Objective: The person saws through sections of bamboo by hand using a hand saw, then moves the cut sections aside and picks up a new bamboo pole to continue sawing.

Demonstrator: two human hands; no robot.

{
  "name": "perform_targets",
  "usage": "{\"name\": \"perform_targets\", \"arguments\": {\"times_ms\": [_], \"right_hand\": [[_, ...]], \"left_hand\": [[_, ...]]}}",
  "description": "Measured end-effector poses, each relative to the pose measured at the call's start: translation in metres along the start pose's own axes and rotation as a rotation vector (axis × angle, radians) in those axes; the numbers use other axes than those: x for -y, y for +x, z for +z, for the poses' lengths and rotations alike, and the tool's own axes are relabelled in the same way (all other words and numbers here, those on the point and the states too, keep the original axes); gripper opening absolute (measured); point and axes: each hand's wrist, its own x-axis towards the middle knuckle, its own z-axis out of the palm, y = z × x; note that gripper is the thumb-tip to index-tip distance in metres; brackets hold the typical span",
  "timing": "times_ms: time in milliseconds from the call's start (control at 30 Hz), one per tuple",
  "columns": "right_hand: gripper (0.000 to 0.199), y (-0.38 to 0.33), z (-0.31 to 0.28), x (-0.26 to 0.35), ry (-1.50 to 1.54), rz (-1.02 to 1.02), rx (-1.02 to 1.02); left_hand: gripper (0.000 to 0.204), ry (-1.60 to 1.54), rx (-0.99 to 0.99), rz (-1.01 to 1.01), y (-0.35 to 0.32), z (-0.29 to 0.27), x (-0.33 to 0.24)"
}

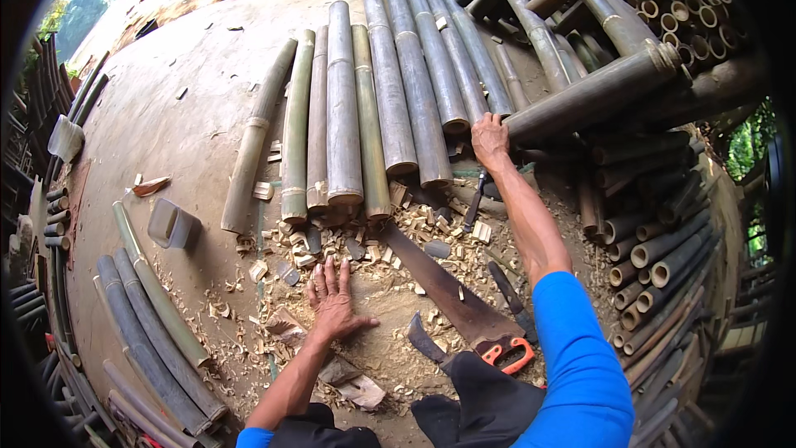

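Note:
Several thick bamboo poles (343,108) lie side by side on the ground ahead of me, their cut ends toward me. My right hand (491,139) reaches forward, fingers closed around the near end of a grey bamboo pole (454,50) at the row's right side. Low over the wood chips (390,270), my left hand (334,305) is open, fingers spread, holding nothing. Between my arms lies a handsaw (444,284) with an orange handle. A curved blade (426,338) rests near my knees, a dark knife-like tool (510,294) beside the saw, and a slim dark-handled tool (475,201) below my right hand.
Stacked bamboo tubes (663,270) fill the right side, with a bamboo frame (597,91) standing behind my right hand. At left are a clear plastic container (172,224) and several loose bamboo lengths (153,323). More cut tubes (680,8) are piled at the far right.

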Motion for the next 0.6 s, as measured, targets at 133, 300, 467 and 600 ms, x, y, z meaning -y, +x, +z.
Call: {"name": "perform_targets", "arguments": {"times_ms": [133,300,467,600], "right_hand": [[0.023,-0.007,0.007,-0.014,0.004,0.024,-0.039],[0.039,0.012,-0.026,0.015,0.035,0.011,0.043],[0.033,0.032,-0.007,0.023,-0.012,-0.034,0.003],[0.024,0.047,0.017,0.035,0.035,0.075,-0.003]], "left_hand": [[0.163,-0.005,-0.018,0.014,0.004,0.001,-0.007],[0.162,0.003,-0.013,-0.022,-0.001,-0.002,0.001],[0.161,-0.007,-0.010,-0.021,-0.001,0.000,-0.003],[0.165,0.022,-0.011,-0.020,0.001,0.004,0.002]]}}
